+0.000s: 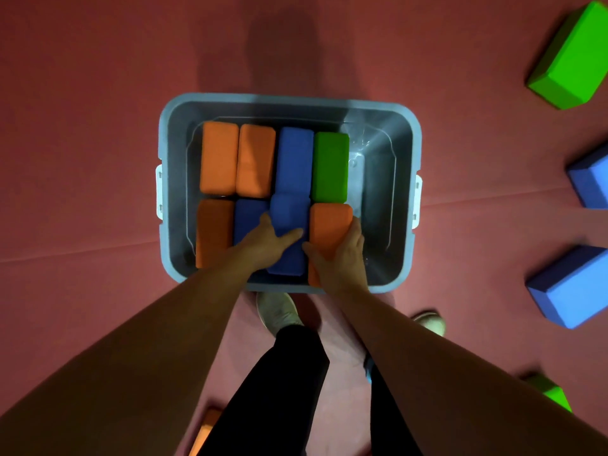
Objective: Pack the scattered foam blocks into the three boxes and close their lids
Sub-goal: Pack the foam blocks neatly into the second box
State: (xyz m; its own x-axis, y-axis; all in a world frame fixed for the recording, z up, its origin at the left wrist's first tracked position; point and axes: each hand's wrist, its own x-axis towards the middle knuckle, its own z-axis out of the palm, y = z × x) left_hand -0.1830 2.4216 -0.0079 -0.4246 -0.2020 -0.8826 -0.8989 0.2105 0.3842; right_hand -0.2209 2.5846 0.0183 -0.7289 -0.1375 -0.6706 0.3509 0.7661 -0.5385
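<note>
Head view: grey box [289, 102] sits open on red floor mat [98, 159], no lid in sight. Inside are 8 foam blocks on edge in 2 rows, w/ a bare strip of bottom along box's R wall. Left hand [268, 238] lies on raised blue block [289, 212] in box's near row, thumb across its top. Can't tell if its fingers curl down the L side. Right hand [340, 255] grips orange block [329, 222] at R end of that row, thumb on L face, fingers [357, 225] wrapped over R edge. The blue one stands higher than its neighbours, prob. not seated yet.

Handling, my read: foam is light, soft, grippy and not fragile. It gives a bit, so tight fits should push home w/ a flat palm. Best hold is across the narrow width, thumb on one face, fingers on the opp. face. One hand per block is enough.

Outside box: loose green block [572, 57] far-R, loose blue block [592, 182] R, lower blue block [572, 287] near-R, loose orange block [205, 432] on near side by the legs.
</note>
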